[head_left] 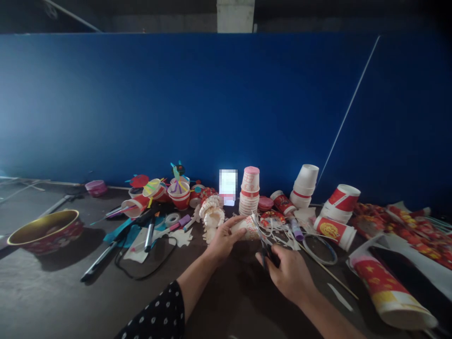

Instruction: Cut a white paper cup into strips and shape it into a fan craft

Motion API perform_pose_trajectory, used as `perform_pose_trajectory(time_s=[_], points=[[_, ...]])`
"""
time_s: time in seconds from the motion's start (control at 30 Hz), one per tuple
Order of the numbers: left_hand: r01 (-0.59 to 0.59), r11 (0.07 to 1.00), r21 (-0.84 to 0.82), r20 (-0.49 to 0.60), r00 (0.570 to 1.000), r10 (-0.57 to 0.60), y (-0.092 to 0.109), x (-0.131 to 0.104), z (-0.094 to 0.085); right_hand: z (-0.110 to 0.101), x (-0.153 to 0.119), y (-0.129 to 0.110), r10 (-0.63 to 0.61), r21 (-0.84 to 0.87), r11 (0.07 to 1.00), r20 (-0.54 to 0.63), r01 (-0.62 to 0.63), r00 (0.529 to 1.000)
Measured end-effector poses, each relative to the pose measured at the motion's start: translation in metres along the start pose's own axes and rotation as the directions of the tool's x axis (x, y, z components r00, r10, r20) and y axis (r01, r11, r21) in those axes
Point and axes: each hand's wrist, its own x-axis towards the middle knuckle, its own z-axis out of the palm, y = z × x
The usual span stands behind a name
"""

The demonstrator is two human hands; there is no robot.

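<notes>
A white paper cup with a faint pattern (249,229) lies on its side in my left hand (222,239), whose fingers wrap round its left end. My right hand (288,270) is closed on the dark handles of a pair of scissors (260,233). The scissor blades point up and away, at the right end of the cup. Behind the cup stands a stack of paper cups (249,195) with a pink top. Thin white paper strips (282,234) lie just right of the blades.
To the left are a gold-rimmed bowl (45,231), a black marker (149,234), a tape roll (172,219) and decorated cups (179,195). On the right lie a red cup (391,292), a dark phone (413,278), a wire coil (334,254) and a thin stick (335,278).
</notes>
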Motion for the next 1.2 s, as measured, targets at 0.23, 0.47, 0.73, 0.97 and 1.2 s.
perform_pose_trajectory(time_s=[0.23,0.47,0.73,0.97,1.2], points=[[0.012,1.000,-0.018,-0.028,1.000,-0.013,-0.0028,0.0005,0.0007,0.0007,-0.0009,-0.0003,-0.029,-0.016,0.999,-0.023,0.028,0.999],[0.021,1.000,-0.022,-0.046,0.999,-0.022,-0.0014,0.0008,0.0007,0.0021,-0.0013,0.0006,-0.037,-0.050,0.998,-0.032,0.035,0.999],[0.014,1.000,0.002,-0.064,0.998,-0.014,0.0010,0.0000,0.0012,0.0026,-0.0015,-0.0008,-0.036,-0.071,0.997,-0.032,0.034,0.999],[-0.020,1.000,0.014,-0.077,0.997,0.021,0.0041,0.0001,0.0028,0.0038,-0.0011,-0.0010,-0.050,-0.069,0.997,-0.047,0.047,0.998],[-0.031,0.999,0.030,-0.139,0.990,0.035,0.0023,0.0005,0.0011,0.0017,-0.0011,-0.0040,-0.054,-0.101,0.994,-0.059,0.048,0.997]])
